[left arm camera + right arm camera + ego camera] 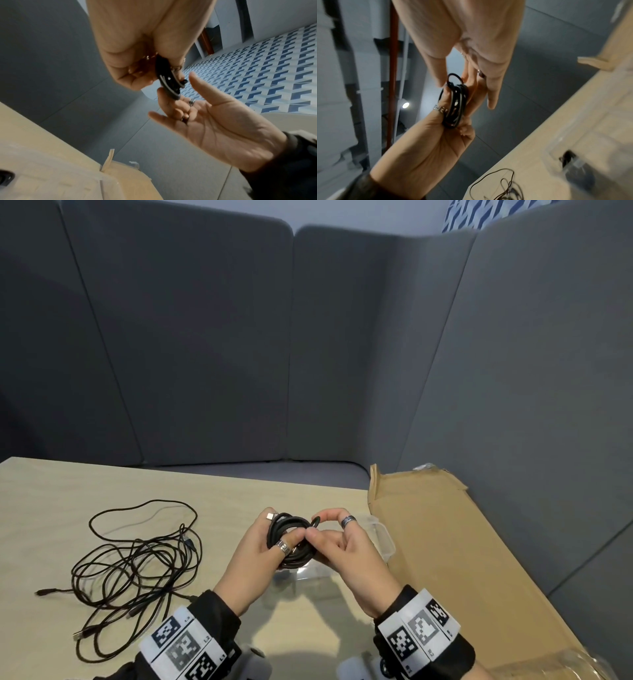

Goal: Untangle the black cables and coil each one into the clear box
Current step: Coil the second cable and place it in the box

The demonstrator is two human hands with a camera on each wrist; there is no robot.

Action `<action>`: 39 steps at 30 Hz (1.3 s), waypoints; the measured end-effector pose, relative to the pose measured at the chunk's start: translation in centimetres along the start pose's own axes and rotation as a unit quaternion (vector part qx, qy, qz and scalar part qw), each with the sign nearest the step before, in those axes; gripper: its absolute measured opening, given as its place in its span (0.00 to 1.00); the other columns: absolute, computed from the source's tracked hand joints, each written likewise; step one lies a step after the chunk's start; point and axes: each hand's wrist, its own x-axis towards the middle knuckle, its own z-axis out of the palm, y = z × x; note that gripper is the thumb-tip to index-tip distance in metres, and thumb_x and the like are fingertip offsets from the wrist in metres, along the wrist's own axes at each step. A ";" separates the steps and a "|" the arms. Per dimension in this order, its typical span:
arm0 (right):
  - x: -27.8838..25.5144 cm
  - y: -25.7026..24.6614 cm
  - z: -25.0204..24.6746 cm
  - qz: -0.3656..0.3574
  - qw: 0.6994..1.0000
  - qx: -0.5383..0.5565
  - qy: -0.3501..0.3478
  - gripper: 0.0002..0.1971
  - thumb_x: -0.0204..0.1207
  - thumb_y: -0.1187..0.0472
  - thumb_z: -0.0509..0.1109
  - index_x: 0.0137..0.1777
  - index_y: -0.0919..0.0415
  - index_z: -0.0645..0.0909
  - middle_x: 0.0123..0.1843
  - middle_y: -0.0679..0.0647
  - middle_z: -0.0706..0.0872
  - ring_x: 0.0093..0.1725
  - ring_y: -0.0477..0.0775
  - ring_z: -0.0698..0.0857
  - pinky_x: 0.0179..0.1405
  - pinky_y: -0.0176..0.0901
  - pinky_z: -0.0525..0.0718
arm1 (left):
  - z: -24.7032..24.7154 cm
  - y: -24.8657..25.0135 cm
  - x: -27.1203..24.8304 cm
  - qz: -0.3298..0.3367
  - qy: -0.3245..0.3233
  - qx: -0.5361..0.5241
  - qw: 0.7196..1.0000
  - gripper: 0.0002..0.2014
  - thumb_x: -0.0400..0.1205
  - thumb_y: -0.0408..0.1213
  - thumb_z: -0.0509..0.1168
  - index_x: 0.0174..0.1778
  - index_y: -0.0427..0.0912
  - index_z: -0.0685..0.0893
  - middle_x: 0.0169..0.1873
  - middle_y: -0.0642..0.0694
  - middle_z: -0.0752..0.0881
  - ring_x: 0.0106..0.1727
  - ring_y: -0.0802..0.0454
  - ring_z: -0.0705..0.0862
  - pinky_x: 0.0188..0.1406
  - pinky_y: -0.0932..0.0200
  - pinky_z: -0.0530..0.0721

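hands: left, right both grip coiled cable | tangled cables left | cardboard right

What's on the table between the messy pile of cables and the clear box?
In the head view, the left hand and its wrist hang between the tangled cables and the clear box.

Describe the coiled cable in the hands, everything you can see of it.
The coiled cable is thin, black and looks matte, wound into several round loops. It is held above the table, over the clear box. The left hand holds the loops with thumb across them; the right hand pinches the loose end. A pale plug sticks out at top left.
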 end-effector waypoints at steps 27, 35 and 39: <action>1.6 0.7 -0.3 -0.043 0.998 0.025 0.040 0.08 0.79 0.63 0.66 0.55 0.64 0.75 0.44 0.60 0.91 0.45 0.52 0.88 0.58 0.48 0.83 | -1.0 0.8 0.8 -0.039 -0.024 -0.107 0.993 0.27 0.49 0.29 0.85 0.43 0.39 0.84 0.31 0.46 0.89 0.37 0.53 0.88 0.39 0.62 0.86; 1.6 0.3 -1.7 0.004 0.998 -0.055 -0.014 0.08 0.82 0.59 0.63 0.55 0.59 0.81 0.41 0.44 0.84 0.39 0.38 0.81 0.39 0.36 0.80 | -1.3 0.5 0.8 -0.045 -0.071 -0.137 0.987 0.36 0.42 0.42 0.88 0.44 0.40 0.82 0.29 0.45 0.84 0.31 0.54 0.84 0.32 0.61 0.84; 1.8 0.1 -2.4 0.018 0.996 -0.068 -0.054 0.06 0.81 0.62 0.64 0.53 0.63 0.80 0.35 0.48 0.78 0.30 0.42 0.74 0.31 0.33 0.77 | -1.6 -0.7 0.7 -0.075 -0.119 -0.154 0.978 0.38 0.44 0.40 0.88 0.47 0.39 0.79 0.32 0.45 0.84 0.35 0.53 0.83 0.35 0.61 0.84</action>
